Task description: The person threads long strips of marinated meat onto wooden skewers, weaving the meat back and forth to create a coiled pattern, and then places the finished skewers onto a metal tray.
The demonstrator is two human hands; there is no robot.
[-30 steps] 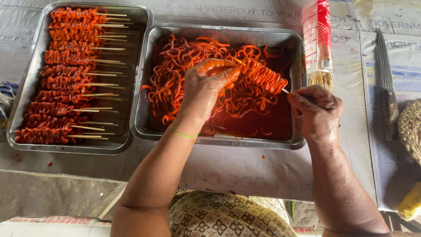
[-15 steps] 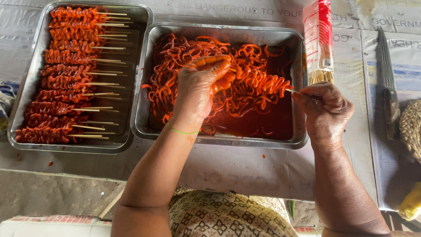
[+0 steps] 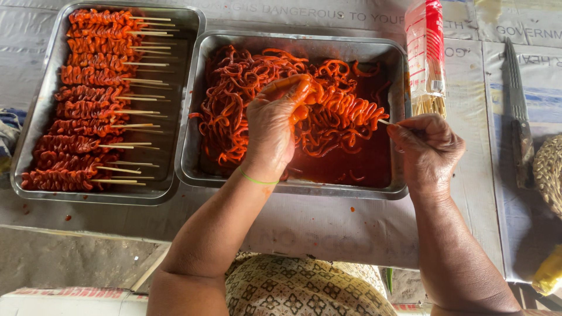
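- threading is the work in hand: the left hand (image 3: 270,130) pinches the free end of an orange-red marinated strip (image 3: 342,111) between thumb and curled fingers, while the right hand (image 3: 426,151) is closed tight round the blunt end of a bamboo skewer (image 3: 385,122), whose exposed stub points toward 9 o'clock into the folds.
- strip sits already gathered in zigzag folds along the skewer, held just above the right-hand steel tray (image 3: 304,188), which holds loose strips in dark red sauce.
- to do it well, i judge each new fold should be pushed on square and snug against the last, with the skewer kept level over the tray so drips fall back into the sauce.
- fingertips should stay clear of the tip; the slippery strip calls for a firm pinch.
- finished skewers (image 3: 93,102) lie in rows in the left tray (image 3: 35,134) at 9 o'clock, sticks pointing toward 3 o'clock.
- at 1 o'clock a plastic packet of spare skewers (image 3: 426,55) lies just beside the tray; a knife (image 3: 517,111) lies at 3 o'clock, well apart.
- hidden: the skewer's sharp tip is buried under the folds and the left hand, so how far it reaches i cannot tell.
- the right hand's fingers curl away from view; only its knuckles show.
- cut off at the right edge are a woven round thing (image 3: 550,172) and something yellow (image 3: 549,272), neither clear enough to name.
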